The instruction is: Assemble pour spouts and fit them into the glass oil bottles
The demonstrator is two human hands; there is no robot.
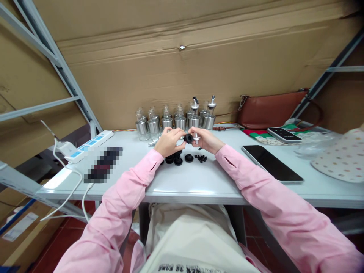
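My left hand (170, 141) and my right hand (205, 139) meet above the white table (199, 178), both in pink sleeves. Their fingers are pinched together on a small black round stopper (188, 138) held between them. A thin metal spout part (195, 137) shows at my right fingertips. Just below the hands lie several black rubber caps (178, 159) and a cluster of tiny black pieces (201, 157). Behind the hands stands a row of glass-and-steel dispenser bottles (176, 122), two of them topped with pourers.
A white power strip (89, 145) with cables lies at the left. A dark tablet (271, 163), a phone (284, 134), a brown bag (270, 110) and a dotted cloth (341, 159) are at the right. Cardboard lines the wall behind. A cream bag (187, 235) rests on my lap.
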